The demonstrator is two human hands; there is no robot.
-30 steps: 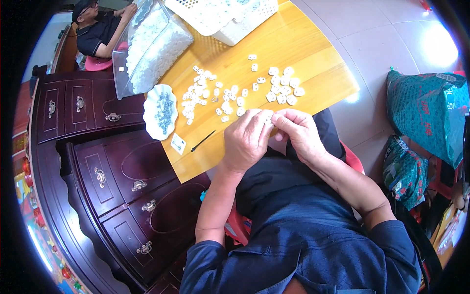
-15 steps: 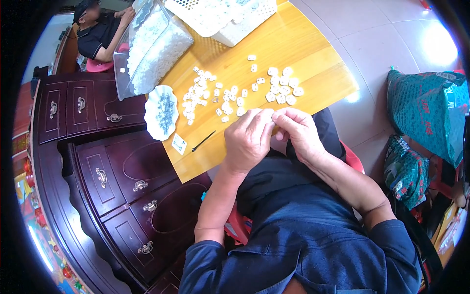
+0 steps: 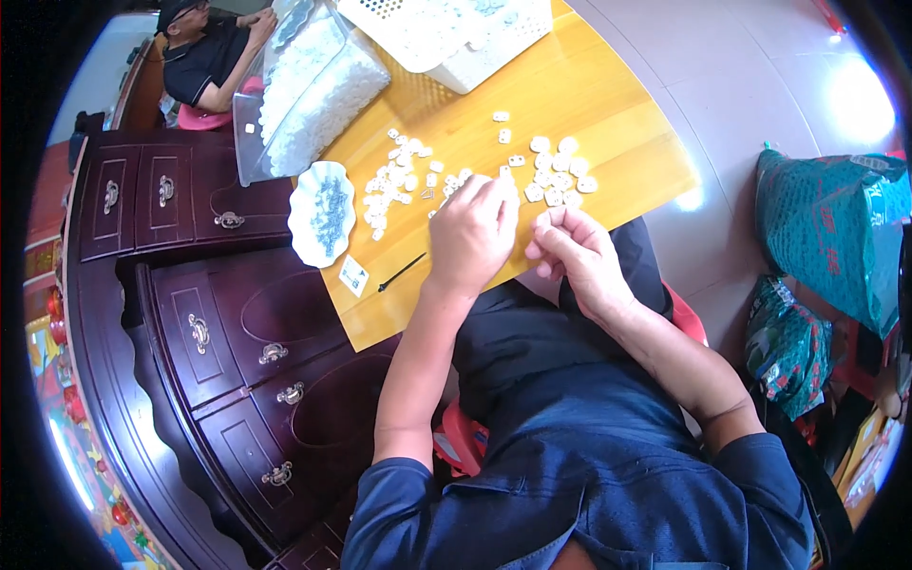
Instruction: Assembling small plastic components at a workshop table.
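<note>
My left hand (image 3: 472,237) lies palm down at the near edge of a yellow wooden table (image 3: 589,104), its fingers curled toward my right hand. My right hand (image 3: 573,249) is beside it with fingertips pinched together; whatever small piece sits between them is hidden. Several small white plastic pieces (image 3: 399,185) are scattered on the table just beyond my left hand, and a tighter cluster of white pieces (image 3: 556,176) lies beyond my right hand.
A white scalloped dish (image 3: 321,212) of small grey parts sits at the table's left edge, with a small card (image 3: 352,276) and a thin black tool (image 3: 401,273) nearby. A clear bag of white pieces (image 3: 309,90), a white basket (image 3: 456,33), dark wooden drawers (image 3: 218,323), green bags (image 3: 836,228) and another person (image 3: 204,57) surround it.
Both hands have stayed together at the table's near edge; the fingers shifted only slightly. The pieces on the table have not moved.
</note>
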